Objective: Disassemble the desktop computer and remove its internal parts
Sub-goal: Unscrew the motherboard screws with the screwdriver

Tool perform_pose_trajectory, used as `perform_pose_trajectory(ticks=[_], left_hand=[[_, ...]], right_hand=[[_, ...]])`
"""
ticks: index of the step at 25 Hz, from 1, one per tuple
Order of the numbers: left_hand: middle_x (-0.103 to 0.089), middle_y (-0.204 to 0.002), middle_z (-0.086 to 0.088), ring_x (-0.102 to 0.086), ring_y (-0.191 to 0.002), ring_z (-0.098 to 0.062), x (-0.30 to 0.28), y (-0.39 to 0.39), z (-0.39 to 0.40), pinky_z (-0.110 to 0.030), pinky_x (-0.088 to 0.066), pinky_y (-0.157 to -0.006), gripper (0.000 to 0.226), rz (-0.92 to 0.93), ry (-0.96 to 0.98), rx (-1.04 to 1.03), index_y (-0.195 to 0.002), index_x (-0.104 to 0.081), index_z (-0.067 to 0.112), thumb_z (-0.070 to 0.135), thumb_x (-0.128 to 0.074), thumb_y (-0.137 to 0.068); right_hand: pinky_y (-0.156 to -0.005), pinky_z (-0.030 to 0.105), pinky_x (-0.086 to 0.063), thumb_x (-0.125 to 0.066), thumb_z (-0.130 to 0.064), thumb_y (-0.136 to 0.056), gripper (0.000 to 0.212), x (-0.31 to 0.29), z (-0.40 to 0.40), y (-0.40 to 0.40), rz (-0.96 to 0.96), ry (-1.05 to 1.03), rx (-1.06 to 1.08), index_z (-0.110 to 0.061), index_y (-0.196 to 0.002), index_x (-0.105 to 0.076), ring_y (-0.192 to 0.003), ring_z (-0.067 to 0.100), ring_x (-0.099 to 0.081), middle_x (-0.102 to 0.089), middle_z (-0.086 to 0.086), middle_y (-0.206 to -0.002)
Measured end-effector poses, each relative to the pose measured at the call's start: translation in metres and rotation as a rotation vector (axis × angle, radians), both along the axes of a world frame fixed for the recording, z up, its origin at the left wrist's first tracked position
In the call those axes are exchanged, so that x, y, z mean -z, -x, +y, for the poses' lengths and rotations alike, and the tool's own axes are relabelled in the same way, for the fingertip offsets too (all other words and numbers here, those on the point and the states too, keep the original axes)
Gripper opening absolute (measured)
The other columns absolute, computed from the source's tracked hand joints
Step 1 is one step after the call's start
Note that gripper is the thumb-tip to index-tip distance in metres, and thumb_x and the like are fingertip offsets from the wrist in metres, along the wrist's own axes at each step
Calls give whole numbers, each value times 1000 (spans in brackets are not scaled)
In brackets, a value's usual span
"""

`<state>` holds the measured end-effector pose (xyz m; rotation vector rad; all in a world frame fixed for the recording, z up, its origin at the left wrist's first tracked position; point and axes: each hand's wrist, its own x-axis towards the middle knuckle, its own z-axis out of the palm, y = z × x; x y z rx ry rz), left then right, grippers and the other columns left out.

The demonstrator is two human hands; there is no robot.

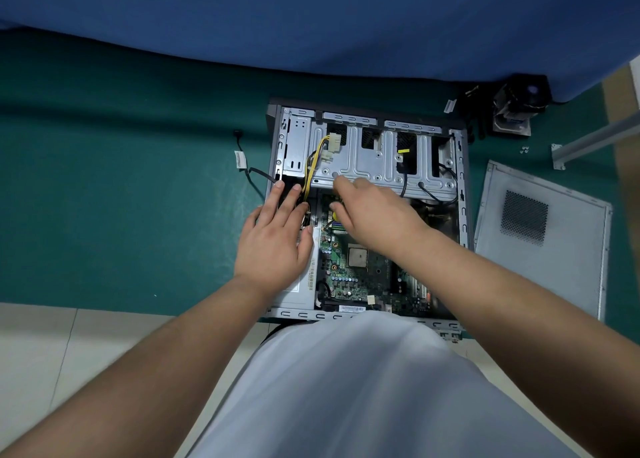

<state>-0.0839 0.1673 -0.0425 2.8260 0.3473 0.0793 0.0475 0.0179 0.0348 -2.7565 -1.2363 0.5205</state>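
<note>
A view looking down from the person's head. Nearest is a lap in pale cloth [346, 388], with both bare forearms reaching forward over it. Under the lap lies a pale tiled floor [34, 346], and beyond that a teal mat [121, 215].

The open case [464, 215] of the desktop computer lies flat on the mat, just ahead of the lap. Inside its near half sits the green motherboard [360, 277], with a square chip [357, 258] at its middle.

The left hand [273, 239] rests flat on the case's left side, over a grey box [301, 293]. Its fingers are straight and spread, and hold nothing; the fingertips touch a bundle of yellow and black wires [310, 173].

The right hand [374, 211] reaches over the motherboard's far edge. Its forefinger points to the metal drive cage [367, 166]. The other fingers curl downward; whether they grip anything I cannot tell.

The wires run up to white plugs [330, 149] lying on the cage. Black cables [403, 180] hang at the cage's right.

To the right of the case, a grey side panel [547, 235] with a mesh vent lies on the mat. Farther off sits a cooler [516, 111] with a fan. To the left, a loose black cable [249, 166] trails out of the case. At the far edge hangs blue cloth [311, 24].
</note>
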Motion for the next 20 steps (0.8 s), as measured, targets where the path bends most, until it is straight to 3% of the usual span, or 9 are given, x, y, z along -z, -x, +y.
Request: perform_pose_trajectory(ticks=[2,5,10,15,20], left_hand=[[-35,-165,1,-12,-158,-18,0,0,0,-46,-33,-116,52,1,3,-1,-144,-57,17,41,-35,-104],[-36,-164,1,-13,-158,-18,0,0,0,-46,-34,-116,52,-5,5,-2,-144,-58,17,41,-35,-103],[-37,-164,1,-13,-158,-18,1,0,0,-46,-34,-114,51,-2,3,-1,-142,-59,17,41,-36,-103],[-37,-164,1,-14,-158,-18,1,0,0,-47,-35,-114,51,-5,12,0,-141,-59,17,40,-36,-103],[-36,-164,1,-12,-158,-17,-1,0,-1,-47,-34,-116,52,3,23,1,-143,-58,17,41,-35,-103]], right_hand=[[-66,37,-46,-56,-27,-95,39,-1,-2,0,91,-19,-19,-24,-131,-41,-95,31,-58,-50,8,-116],[-62,36,-43,-51,-37,-100,36,0,-1,3,14,23,79,-23,-132,-44,-88,35,-61,-51,10,-117],[-79,36,-47,-59,-11,-89,10,2,-5,6,80,-47,-5,-17,-97,-59,-97,28,-55,-50,2,-105],[-71,29,-33,-59,-12,-87,12,4,-9,6,70,-60,64,-22,-88,-53,-88,20,-46,-43,-4,-98],[-68,28,-30,-59,-14,-86,13,1,-14,4,82,-82,116,-25,-85,-52,-85,18,-46,-46,-4,-97]])
